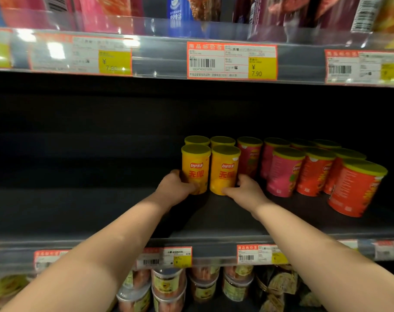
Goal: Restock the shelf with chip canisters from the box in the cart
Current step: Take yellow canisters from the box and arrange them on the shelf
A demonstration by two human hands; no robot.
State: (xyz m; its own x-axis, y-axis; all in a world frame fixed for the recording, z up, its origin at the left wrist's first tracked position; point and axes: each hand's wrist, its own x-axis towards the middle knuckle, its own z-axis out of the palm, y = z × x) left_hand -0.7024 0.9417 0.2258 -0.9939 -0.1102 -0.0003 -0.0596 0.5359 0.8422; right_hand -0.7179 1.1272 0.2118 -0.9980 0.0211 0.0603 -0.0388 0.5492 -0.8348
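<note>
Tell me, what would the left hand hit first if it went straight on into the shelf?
The left hand grips the front-left yellow canister; pushed straight on, that canister would likely meet the rear yellow canister behind it first. The gap between them is unclear.

Price tags (232, 60), snack bags (175, 9) above, jars (168, 283) below

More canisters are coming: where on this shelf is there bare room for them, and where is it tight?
The shelf is bare left of the yellow canisters, past the left hand, and along its front edge under both forearms. Right of the right hand, pink canisters and red canisters stand packed.
</note>
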